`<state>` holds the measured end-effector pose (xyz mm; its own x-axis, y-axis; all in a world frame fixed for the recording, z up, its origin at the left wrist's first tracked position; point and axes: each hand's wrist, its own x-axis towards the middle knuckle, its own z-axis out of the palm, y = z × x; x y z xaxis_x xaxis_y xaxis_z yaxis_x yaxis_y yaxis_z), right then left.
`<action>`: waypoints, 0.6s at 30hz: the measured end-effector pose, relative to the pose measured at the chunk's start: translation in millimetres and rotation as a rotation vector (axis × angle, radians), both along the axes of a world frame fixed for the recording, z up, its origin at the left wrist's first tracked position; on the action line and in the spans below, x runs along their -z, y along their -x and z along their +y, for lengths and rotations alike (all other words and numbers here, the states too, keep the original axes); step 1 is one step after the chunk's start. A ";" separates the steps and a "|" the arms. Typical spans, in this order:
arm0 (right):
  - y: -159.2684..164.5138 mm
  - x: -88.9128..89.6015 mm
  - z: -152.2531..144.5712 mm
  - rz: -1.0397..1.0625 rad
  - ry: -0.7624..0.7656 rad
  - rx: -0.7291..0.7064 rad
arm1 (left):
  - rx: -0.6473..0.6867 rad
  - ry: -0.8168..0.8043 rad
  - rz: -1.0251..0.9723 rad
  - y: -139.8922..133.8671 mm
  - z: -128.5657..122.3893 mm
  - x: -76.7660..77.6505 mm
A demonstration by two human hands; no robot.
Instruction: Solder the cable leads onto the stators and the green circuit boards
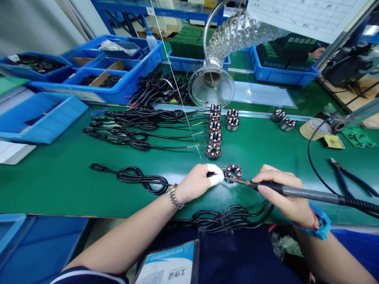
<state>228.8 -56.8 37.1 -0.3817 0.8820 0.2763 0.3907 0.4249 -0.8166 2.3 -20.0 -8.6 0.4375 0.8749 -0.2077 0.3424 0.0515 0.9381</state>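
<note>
My right hand (284, 193) grips a soldering iron (310, 194) like a pen, its tip pointing left at the lower edge of a small motor stator (233, 166). The stator is a ring with red windings and white parts, lying on the green mat. My left hand (195, 182), with white covers on thumb and forefinger, is closed in a pinch on the wire end of a black cable (143, 179), just left of the stator. A little smoke or glare shows below the stator. The exact contact of tip and wire is too small to make out.
Several stators (213, 151) with cables stand in a column behind. A fume extractor hood (211, 88) hangs above them. Pliers (340, 173) and a round solder-coloured tin (315, 129) lie right. Coiled black cord (227, 218) lies along the front edge. Blue bins (38, 122) stand left.
</note>
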 end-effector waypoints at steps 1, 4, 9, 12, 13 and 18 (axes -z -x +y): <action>-0.1 -0.6 -0.1 -0.001 -0.001 0.001 | -0.001 0.001 0.000 0.0 0.1 -0.2; -0.5 -2.1 -0.4 0.005 -0.002 0.006 | -0.004 0.000 -0.004 -0.1 0.1 -1.1; -1.1 -0.7 -0.7 0.011 -0.001 0.007 | 0.000 -0.005 -0.012 0.2 -0.7 -0.6; -1.5 1.2 -0.6 0.001 0.001 0.015 | 0.000 -0.007 -0.004 -0.1 -0.9 -0.2; -1.6 1.5 -0.6 -0.002 0.003 0.019 | 0.001 -0.005 -0.003 -0.3 -0.9 -0.4; -2.5 -0.2 -1.1 -0.009 0.012 0.015 | -0.002 0.008 -0.004 -0.5 -0.8 -1.9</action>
<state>231.3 -57.9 37.4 -0.3707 0.8910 0.2621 0.4042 0.4088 -0.8182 2.8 -20.7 -6.7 0.4365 0.8741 -0.2131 0.3389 0.0597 0.9389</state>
